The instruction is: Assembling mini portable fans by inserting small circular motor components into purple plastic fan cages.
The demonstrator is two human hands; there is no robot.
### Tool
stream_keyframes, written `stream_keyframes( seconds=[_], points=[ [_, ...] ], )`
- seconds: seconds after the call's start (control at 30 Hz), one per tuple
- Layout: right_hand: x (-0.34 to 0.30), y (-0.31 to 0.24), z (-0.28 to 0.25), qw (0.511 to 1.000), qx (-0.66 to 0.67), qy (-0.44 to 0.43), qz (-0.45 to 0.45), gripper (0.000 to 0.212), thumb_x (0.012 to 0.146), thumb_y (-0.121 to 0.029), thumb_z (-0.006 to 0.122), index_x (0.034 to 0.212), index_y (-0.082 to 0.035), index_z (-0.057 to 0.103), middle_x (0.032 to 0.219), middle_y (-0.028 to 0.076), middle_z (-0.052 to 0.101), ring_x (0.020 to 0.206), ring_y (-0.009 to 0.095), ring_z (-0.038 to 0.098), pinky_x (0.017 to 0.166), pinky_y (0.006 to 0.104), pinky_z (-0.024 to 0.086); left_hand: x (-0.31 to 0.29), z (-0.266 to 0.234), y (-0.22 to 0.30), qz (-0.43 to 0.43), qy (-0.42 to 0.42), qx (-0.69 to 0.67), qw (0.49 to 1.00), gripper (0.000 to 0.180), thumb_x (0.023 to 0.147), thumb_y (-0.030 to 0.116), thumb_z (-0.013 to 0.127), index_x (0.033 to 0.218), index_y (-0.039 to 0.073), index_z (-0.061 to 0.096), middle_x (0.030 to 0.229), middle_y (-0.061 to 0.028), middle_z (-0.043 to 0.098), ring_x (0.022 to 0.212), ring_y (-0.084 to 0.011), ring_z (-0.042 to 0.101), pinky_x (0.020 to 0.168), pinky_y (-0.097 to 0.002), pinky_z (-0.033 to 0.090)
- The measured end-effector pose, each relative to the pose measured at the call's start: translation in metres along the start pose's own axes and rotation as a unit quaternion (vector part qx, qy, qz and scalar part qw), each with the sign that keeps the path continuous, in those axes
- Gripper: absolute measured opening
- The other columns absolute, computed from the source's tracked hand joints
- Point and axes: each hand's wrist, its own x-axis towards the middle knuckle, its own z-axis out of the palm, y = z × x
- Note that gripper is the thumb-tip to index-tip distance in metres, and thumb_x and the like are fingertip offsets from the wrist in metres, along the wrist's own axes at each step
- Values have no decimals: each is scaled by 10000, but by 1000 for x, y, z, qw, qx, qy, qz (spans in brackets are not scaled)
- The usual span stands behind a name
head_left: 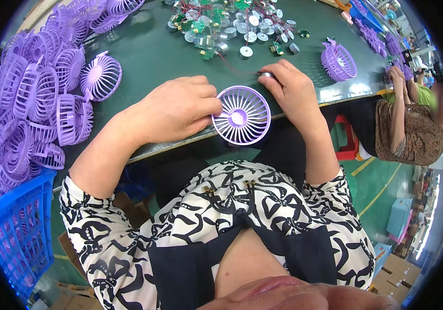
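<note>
My left hand (pixel 182 108) is closed on the left rim of a purple round fan housing (pixel 258 120). The housing has radial slats and a round hub, its open side faces up, and it sits at the table's near edge. Just right of it, my right hand (pixel 295 93) pinches a small silvery motor (pixel 267 75) between thumb and fingers. A thin red wire (pixel 226 63) runs from near the motor toward a green circuit board (pixel 208 54) by the parts pile.
Purple fan housings (pixel 38 88) are heaped at the left, above a blue crate (pixel 17 237). Silvery motors with circuit boards (pixel 247 37) lie at the far middle of the green table (pixel 144 46). One housing (pixel 339 63) stands at the right. Another person (pixel 410 126) works farther right, near a red stool (pixel 346 139).
</note>
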Motion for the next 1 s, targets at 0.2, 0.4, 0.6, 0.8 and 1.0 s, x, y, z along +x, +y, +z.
stream_keyframes(
  seconds=[0.2,0.4,0.6,0.8,1.0],
  points=[
    [3,-4,-5,991,-16,-33,128,230,916,-275,648,966,-50,655,819,145,672,765,371,645,668,448,499,-2,0,1,-4,7,15,1000,217,743,41,689,943,50,608,897,-104,587,870,-310,580,755,-415,498],
    [-9,-5,-12,996,-43,-48,66,229,866,-209,696,1036,-63,647,918,124,632,814,326,644,686,420,504,-2,2,1,-8,19,31,999,212,760,52,689,954,52,605,888,-105,577,864,-309,574,745,-411,495],
    [-4,-38,-30,999,-11,-25,-35,248,796,-137,738,998,-31,642,884,106,633,813,293,623,710,397,505,0,4,1,-16,24,39,999,191,781,77,687,948,52,597,885,-102,575,861,-307,572,741,-413,493],
    [-4,-58,-19,977,-51,-139,-152,300,737,-105,754,1014,-48,654,910,84,620,848,293,567,750,395,488,-2,5,1,-10,27,39,999,192,791,91,687,952,54,589,891,-100,579,863,-307,566,744,-414,492],
    [-1,-60,-20,972,-53,-169,-153,293,747,-116,747,1022,-66,660,924,76,612,861,289,580,753,400,487,-3,6,0,-10,35,40,999,189,786,84,687,942,52,586,888,-96,580,861,-305,561,746,-415,493]
  ],
)
